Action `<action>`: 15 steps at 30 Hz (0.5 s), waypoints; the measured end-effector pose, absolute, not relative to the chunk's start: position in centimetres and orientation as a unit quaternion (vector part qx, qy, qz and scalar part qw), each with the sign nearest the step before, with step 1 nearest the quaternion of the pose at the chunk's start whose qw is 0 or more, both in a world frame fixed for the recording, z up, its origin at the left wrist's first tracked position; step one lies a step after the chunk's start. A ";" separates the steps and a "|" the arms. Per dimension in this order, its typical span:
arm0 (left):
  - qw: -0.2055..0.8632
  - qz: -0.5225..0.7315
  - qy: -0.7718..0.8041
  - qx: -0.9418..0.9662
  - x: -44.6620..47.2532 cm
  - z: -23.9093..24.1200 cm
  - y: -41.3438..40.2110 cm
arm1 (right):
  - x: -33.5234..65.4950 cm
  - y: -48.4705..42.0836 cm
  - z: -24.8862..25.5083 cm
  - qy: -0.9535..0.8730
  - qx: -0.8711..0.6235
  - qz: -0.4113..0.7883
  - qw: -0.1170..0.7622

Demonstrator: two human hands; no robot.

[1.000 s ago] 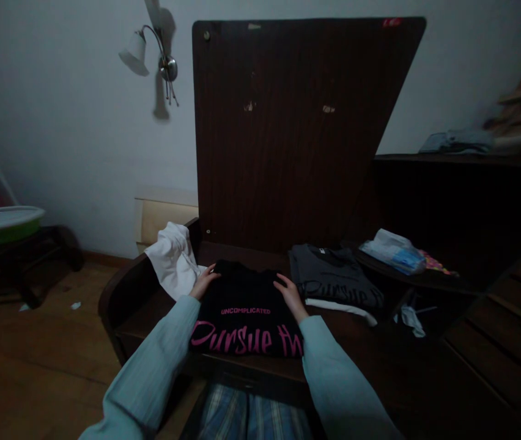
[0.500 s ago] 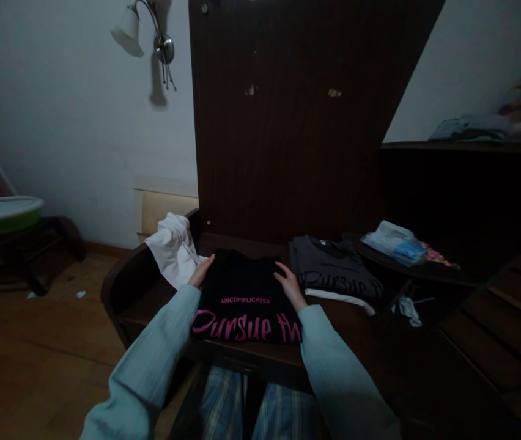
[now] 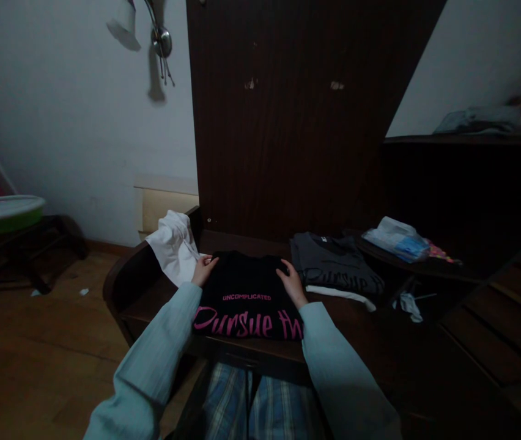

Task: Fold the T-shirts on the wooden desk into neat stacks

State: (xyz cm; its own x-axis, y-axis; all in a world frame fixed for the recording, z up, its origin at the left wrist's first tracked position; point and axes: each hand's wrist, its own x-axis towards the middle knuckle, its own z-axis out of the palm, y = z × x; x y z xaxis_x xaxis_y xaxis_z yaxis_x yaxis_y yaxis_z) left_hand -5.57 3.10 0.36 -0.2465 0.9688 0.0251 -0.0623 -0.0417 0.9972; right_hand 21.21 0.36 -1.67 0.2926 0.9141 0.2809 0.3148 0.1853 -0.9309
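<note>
A folded black T-shirt (image 3: 246, 293) with pink lettering lies on the dark wooden desk (image 3: 356, 318) in front of me. My left hand (image 3: 204, 269) curls its fingers round the shirt's far left corner. My right hand (image 3: 291, 282) grips the shirt's far right edge, thumb on top. Both arms wear pale blue sleeves.
A folded grey shirt (image 3: 334, 269) lies to the right on a white piece of cloth (image 3: 343, 294). A crumpled white garment (image 3: 173, 244) hangs over the desk's left rim. A plastic bag (image 3: 395, 238) sits at the right. A tall dark board (image 3: 288, 122) stands behind.
My fingers have gone from lying flat on the shirt's far corners to curling round its edges. The camera has tipped down a little; the shirt stays in place.
</note>
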 end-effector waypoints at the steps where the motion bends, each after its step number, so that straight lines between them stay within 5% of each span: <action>1: 0.433 0.582 0.538 0.429 -5.6 0.2 3.1 | 21.2 0.3 -1.7 -0.534 -0.582 0.263 0.554; 15: 0.154 0.436 0.700 0.544 -5.5 1.5 0.8 | 21.3 -2.3 -0.6 -0.567 -0.693 0.111 0.430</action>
State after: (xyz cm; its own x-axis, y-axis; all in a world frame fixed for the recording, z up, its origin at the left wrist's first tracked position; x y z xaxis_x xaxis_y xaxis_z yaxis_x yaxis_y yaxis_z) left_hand -5.52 0.79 1.54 -0.3604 0.8959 0.2598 0.6278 0.0270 0.7779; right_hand 21.31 -2.30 -0.61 0.3323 0.8818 0.3346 0.6912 0.0137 -0.7225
